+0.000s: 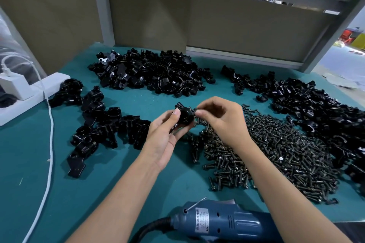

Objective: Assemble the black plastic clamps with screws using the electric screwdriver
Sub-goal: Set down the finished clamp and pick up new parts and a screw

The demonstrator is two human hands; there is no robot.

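1. 2 big heaps of loose clamp parts, the back heap [150, 73] and the right heap [316, 108], lie on the table [79, 193], so most of your work looks undone.
2. The screw pile [276, 154] by your right forearm is large.
3. The left cluster [102, 124] looks already assembled.
4. The electric screwdriver [223, 221] lies at the near edge, unheld.
5. Your left hand [164, 134] curls round 1 clamp [184, 115] above the table.
6. Your right hand [219, 116] pinches what looks like 1 screw [193, 109] at the clamp's side; driving is still to come.
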